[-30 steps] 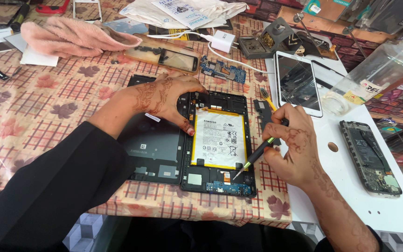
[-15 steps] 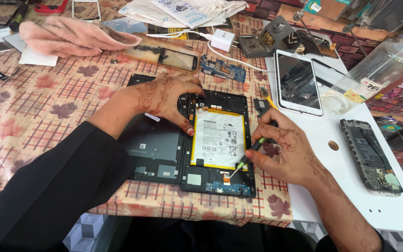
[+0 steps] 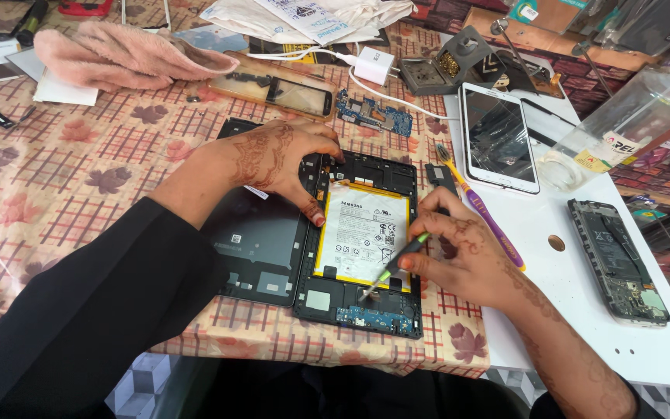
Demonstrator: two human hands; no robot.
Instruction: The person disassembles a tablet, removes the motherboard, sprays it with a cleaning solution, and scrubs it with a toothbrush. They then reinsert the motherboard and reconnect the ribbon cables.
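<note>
Screwdriver [image 3: 391, 268] in right hand [image 3: 467, 256], tip down-left

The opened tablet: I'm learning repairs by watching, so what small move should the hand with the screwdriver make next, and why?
Probably press the screwdriver tip straight down and turn. The right hand holds it slanted, its tip at the bottom edge of the battery, just above the blue port board. The left hand already steadies the opened tablet at its top, so the frame should not slide.

The left hand [image 3: 277, 159] was laid palm down, its fingers [image 3: 313, 216] spread toward three o'clock. The right hand [image 3: 459, 256] was curled, fingers pinched together and pointed toward nine o'clock.
</note>
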